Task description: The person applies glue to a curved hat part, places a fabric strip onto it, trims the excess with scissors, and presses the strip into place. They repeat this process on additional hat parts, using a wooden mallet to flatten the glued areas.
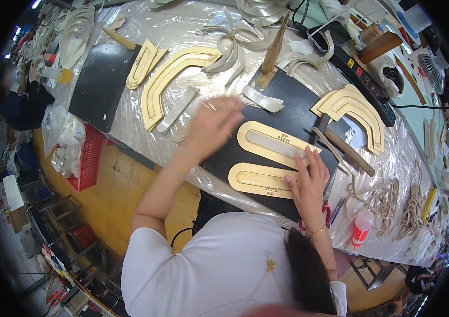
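Observation:
On a black board (219, 162) lie two pale-yellow, long templates with rounded ends and a sunken channel. A whitish strip (272, 141) fills the channel of the upper template (245, 128); in the lower template (237, 177) the channel shows bare yellow. My right hand (310, 182) rests open over the right ends of both, fingers spread. My left hand (214, 127) is raised left of the upper template, its fingers smeared by motion; whether it holds anything is unclear. Near it lie a loose pale strip (178, 110) and a short white strip (263, 99).
Curved yellow templates lie at the left (153, 90) and right (364, 108). Beside the board are a hammer (350, 153), red-handled scissors (326, 210), coiled cord (388, 198) and a bottle (362, 230). A power strip (364, 79) and an upright wooden-handled tool (274, 47) stand farther back.

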`<state>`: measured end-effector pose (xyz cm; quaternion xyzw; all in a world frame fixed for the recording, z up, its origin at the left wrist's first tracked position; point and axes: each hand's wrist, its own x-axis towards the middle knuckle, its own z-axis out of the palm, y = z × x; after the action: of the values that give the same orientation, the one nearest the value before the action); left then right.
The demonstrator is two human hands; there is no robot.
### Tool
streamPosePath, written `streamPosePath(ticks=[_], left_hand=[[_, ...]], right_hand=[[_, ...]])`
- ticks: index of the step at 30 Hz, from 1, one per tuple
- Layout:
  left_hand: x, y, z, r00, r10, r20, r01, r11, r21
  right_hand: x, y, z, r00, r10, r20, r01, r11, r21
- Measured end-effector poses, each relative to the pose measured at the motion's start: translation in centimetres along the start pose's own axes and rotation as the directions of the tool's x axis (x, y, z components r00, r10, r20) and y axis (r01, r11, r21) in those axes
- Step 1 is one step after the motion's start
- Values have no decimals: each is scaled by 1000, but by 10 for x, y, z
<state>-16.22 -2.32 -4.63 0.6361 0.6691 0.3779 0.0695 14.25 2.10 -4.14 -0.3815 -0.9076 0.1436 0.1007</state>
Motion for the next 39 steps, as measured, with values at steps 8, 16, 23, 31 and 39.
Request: streamPosePath(ticks=[8, 16, 23, 31, 39], left_hand=[[-2, -78, -74, 767, -641, -20, 608, 717, 342], [-7, -71, -55, 716, -698, -29, 693, 704, 152], [10, 50, -39, 862, -506, -37, 414, 743, -526], [17, 114, 17, 944, 165, -284, -201, 975, -99], [16, 115, 27, 921, 327, -213, -339, 941, -23]], right_hand=[[4, -8, -13, 984, 95, -153, -58, 972, 229], [31, -36, -22, 976, -46, -215, 115, 940, 321], [78, -74, -40, 926, -14, -377, 284, 683, 673], [77, -46, -58, 934, 219, -281, 109, 574, 811], [57, -30, -60, 952, 261, -158, -1, 520, 854]])
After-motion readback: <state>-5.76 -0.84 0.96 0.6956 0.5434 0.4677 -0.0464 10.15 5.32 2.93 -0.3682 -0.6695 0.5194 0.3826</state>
